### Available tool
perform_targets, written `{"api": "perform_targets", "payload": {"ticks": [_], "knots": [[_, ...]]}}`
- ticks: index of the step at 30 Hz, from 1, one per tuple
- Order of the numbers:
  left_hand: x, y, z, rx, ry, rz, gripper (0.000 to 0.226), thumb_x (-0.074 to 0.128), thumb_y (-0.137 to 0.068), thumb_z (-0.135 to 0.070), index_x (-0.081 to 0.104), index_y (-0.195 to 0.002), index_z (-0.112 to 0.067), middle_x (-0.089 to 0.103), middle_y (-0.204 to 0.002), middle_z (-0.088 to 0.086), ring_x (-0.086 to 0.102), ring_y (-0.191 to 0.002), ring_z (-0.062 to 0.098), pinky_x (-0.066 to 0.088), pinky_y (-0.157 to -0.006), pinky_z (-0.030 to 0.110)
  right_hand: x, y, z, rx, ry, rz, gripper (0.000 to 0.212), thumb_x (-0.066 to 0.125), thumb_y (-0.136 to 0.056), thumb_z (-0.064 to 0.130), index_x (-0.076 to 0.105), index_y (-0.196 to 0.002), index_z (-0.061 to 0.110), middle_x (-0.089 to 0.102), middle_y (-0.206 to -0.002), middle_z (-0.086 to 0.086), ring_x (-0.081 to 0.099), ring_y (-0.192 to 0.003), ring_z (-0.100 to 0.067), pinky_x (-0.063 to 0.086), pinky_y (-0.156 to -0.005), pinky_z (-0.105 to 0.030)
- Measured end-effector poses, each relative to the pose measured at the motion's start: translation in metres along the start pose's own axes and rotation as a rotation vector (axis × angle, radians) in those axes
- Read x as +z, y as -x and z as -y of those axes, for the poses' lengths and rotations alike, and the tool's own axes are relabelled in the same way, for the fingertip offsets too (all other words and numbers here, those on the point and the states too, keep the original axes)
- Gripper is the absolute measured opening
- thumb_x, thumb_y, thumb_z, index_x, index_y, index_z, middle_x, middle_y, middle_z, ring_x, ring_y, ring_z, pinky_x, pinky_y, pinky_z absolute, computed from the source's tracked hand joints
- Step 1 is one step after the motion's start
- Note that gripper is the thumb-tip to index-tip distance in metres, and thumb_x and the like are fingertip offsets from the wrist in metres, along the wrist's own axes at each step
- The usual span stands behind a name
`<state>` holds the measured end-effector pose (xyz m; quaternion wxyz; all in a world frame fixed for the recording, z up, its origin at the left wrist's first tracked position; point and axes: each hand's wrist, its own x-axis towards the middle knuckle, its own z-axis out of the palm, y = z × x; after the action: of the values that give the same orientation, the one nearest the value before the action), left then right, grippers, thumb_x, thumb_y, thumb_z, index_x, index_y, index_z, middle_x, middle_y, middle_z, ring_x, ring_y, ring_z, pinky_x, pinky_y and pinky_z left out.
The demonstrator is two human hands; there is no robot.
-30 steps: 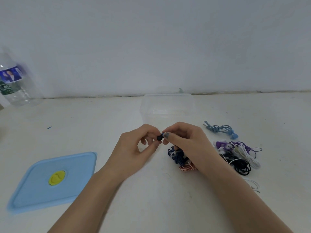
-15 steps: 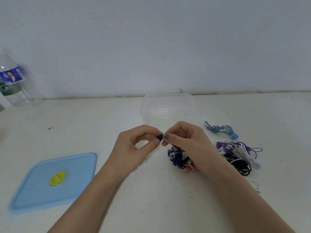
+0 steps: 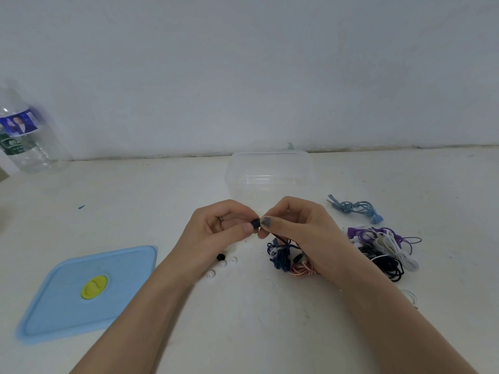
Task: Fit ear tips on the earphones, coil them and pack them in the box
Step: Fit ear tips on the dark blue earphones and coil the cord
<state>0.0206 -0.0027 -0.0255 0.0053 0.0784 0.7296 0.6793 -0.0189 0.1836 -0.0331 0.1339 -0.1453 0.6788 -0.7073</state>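
Black ear tip [image 3: 255,223] | axis level, left-right | left hand [image 3: 216,233] pinches it | right hand [image 3: 294,228] pinches earphone cord [image 3: 279,238]

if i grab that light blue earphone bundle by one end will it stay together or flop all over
The light blue earphone bundle looks wound and knotted around its middle, so it would probably lift as one clump. Its loose ends stick out at both sides, so they would likely dangle. The thin cord suggests that it is light and floppy, and a push would probably slide it across the table rather than roll it.

left hand [image 3: 216,233] lifted slightly, loose ear tips [image 3: 221,261] (one black, three white) now uncovered beneath it
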Motion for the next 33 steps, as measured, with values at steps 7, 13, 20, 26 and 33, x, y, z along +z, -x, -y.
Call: {"api": "perform_targets", "payload": {"ticks": [7,13,20,26,33], "knots": [[-0.007,-0.003,0.006,-0.06,-0.032,0.011,0.013,0.071,-0.087,-0.02,0.071,-0.099,-0.014,0.076,-0.096,0.017,0.049,-0.049,0.025,0.035,-0.044,0.03,0.0,0.001,0.001,0.013,-0.006,0.002,0.01,0.07,-0.09,0.011,0.068,-0.088,0.001,0.076,-0.083,-0.013,0.06,-0.077,-0.023,0.043,-0.073,-0.037],[-0.008,-0.004,0.007,-0.093,0.013,0.029,0.014,0.069,-0.084,-0.021,0.069,-0.097,-0.014,0.074,-0.094,0.016,0.041,-0.052,0.035,0.034,-0.043,0.032,0.0,0.001,0.0,0.001,-0.017,0.02,0.01,0.07,-0.09,0.009,0.067,-0.089,-0.001,0.077,-0.083,-0.014,0.065,-0.073,-0.014,0.047,-0.067,-0.02],[-0.008,-0.007,0.009,-0.137,0.056,0.031,0.016,0.071,-0.069,-0.029,0.063,-0.078,-0.019,0.068,-0.092,0.006,0.042,-0.054,0.023,0.023,-0.043,0.038,0.002,0.001,0.0,0.004,-0.027,0.05,0.012,0.07,-0.089,0.004,0.066,-0.09,-0.007,0.076,-0.079,-0.013,0.065,-0.062,-0.004,0.046,-0.06,-0.011],[-0.006,-0.005,0.009,-0.065,0.041,-0.013,0.017,0.068,-0.077,-0.015,0.057,-0.081,-0.004,0.066,-0.09,0.012,0.038,-0.049,0.029,0.031,-0.037,0.016,0.003,0.001,0.0,-0.002,-0.036,0.045,0.015,0.068,-0.09,0.002,0.064,-0.093,-0.012,0.075,-0.078,-0.013,0.066,-0.062,-0.004,0.046,-0.061,-0.009],[0.002,-0.003,0.007,0.046,-0.036,-0.082,0.014,0.063,-0.089,0.014,0.059,-0.08,0.005,0.066,-0.086,0.018,0.054,-0.044,0.007,0.04,-0.038,0.015,0.002,0.001,0.0,0.019,-0.02,0.021,0.009,0.071,-0.089,0.009,0.068,-0.088,0.001,0.076,-0.081,-0.014,0.063,-0.071,-0.014,0.046,-0.068,-0.025]]}}
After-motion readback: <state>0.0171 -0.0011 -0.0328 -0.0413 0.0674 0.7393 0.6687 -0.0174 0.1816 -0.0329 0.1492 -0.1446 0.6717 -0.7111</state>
